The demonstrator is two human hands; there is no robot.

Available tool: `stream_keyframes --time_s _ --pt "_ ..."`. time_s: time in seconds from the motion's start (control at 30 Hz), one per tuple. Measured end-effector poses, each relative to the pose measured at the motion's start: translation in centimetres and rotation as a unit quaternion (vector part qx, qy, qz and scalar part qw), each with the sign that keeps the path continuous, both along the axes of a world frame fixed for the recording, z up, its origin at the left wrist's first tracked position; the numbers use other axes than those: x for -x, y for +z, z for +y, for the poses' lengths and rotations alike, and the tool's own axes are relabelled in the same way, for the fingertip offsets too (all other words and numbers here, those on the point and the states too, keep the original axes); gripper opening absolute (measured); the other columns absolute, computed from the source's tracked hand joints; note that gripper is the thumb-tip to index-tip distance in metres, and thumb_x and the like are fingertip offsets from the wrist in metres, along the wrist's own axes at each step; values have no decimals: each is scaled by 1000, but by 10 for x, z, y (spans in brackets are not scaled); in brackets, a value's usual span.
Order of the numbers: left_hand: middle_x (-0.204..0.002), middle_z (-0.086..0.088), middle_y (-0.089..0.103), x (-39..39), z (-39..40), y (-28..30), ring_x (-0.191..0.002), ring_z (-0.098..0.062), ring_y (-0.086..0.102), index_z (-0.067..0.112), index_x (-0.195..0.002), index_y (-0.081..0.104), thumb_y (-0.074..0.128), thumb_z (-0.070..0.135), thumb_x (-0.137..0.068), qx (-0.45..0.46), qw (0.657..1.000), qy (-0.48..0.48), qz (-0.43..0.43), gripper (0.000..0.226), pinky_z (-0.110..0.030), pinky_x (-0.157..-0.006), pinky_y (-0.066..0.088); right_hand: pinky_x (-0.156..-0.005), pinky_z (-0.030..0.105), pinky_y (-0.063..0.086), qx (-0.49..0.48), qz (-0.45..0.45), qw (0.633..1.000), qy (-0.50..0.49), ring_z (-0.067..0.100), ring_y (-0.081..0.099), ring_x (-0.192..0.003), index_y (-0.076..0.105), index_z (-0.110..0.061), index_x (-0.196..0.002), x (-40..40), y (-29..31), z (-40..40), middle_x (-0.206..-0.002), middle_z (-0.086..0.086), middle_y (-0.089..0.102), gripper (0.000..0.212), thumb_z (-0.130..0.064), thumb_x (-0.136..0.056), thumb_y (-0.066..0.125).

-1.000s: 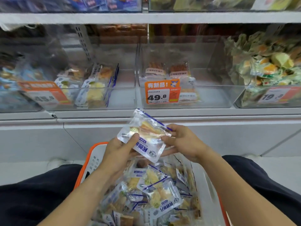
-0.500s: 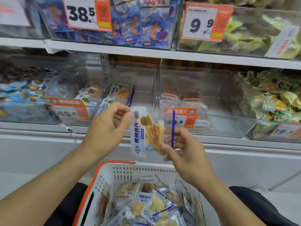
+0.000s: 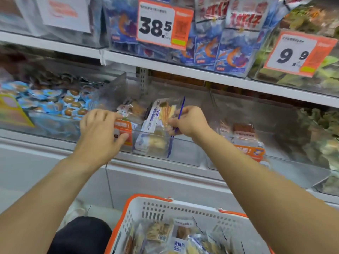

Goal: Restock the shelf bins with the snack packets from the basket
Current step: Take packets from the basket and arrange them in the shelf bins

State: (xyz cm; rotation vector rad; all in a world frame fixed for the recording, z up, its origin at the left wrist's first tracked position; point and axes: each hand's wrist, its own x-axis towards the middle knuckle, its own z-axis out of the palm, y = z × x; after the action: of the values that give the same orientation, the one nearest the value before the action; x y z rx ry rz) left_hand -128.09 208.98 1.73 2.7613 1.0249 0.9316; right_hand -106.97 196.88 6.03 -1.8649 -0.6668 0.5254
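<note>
Both hands are up at the clear shelf bin (image 3: 183,153), right hand (image 3: 189,121) pinching a snack packet (image 3: 161,114) upright over its opening while the left hand (image 3: 100,129) grips the front wall by the orange tag (image 3: 123,132), and the basket (image 3: 165,208) down below has more packets.

held snack packet (image 3: 161,114): clear film, white panel with blue lettering, blue edge stripe, golden-tan strips inside
basket (image 3: 165,208): white slotted walls, orange rim
shelf bin (image 3: 183,153): clear plastic, orange and white tag on its front
38.5 price tag (image 3: 163,26): white with black digits, orange side band
9.9 price tag (image 3: 299,54): white, black digits, orange border
shrimp packets (image 3: 231,55): blue, with orange shrimp print
shelf edge (image 3: 183,70): white
left-bin packets (image 3: 55,99): light blue, brown centres
</note>
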Motion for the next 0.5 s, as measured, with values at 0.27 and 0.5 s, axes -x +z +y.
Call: stream_keyframes --time_s 0.27,0.5 --pt "-113 -5 57 1 3 -5 -116 -29 41 16 -110 62 80 36 -77 -3 999 -10 -44 42 -46 -95 38 -81 49 61 82 5 993 88 29 74 -77 69 4 -85 26 -15 72 -82 17 74 29 -15 -74 88" --pt "-117 -3 54 1 4 -5 -120 -27 39 18 -111 59 77 40 -79 12 999 -4 -41 42 -47 -99 37 -84 42 57 293 -296 882 221 29 67 -87 72 2 -107 20 -11 91 -94 15 71 43 -36 -87 74"
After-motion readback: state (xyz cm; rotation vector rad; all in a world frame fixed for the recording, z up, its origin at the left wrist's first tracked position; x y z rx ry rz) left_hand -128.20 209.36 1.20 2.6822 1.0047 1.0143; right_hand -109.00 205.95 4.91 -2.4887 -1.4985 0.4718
